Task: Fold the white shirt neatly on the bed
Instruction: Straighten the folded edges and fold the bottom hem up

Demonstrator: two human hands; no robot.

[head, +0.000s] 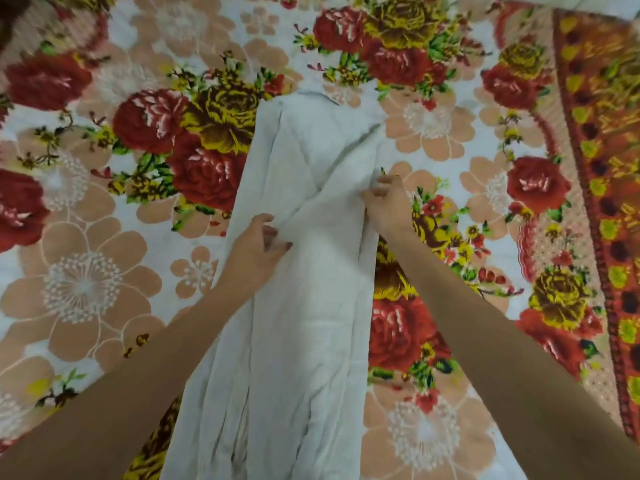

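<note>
The white shirt [304, 306] lies on the bed as a long narrow strip running from the bottom edge up to the middle, its sides folded inward and its collar end at the far top. My left hand [258, 249] sits on the strip's left part about halfway up, its fingers curled into a crease of the cloth. My right hand [384, 202] is at the right edge a little higher, pinching the folded edge of the shirt between thumb and fingers. Both forearms reach in from the bottom corners.
The bed is covered by a floral blanket [104, 220] with red, yellow and peach flowers. An orange patterned border [602, 168] runs down the right side. A pale object [606, 5] shows at the top right corner.
</note>
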